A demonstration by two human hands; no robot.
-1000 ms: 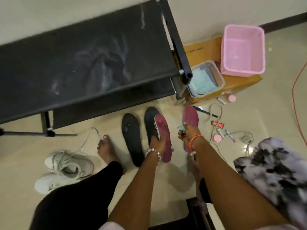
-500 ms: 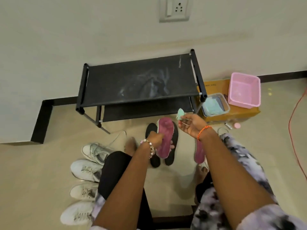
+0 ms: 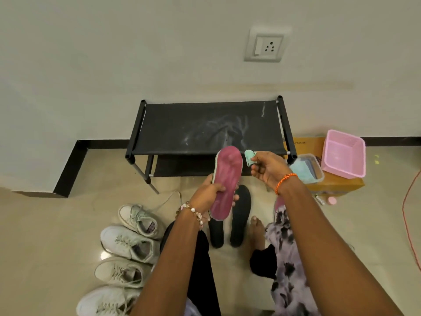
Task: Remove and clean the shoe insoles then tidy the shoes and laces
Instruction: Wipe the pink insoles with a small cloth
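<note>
The left hand (image 3: pixel 210 193) grips the pink insole (image 3: pixel 225 181) mid-length, the right hand (image 3: pixel 267 169) pinches a green cloth (image 3: pixel 249 156) beside its toe — a hard wipe could bend it loose.

Both bare forearms reach forward, the left hand (image 3: pixel 208 193) curled round a maroon insole (image 3: pixel 225 182) held upright, the right hand (image 3: pixel 267 169), palm inward, pinching a mint-green cloth (image 3: pixel 249 156) beside its tip.

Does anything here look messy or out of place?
Yes: the black shoe rack has whitish smears across its top, a loose lace trails on the floor by the white shoes, and small items lie scattered beside the cardboard box.
</note>
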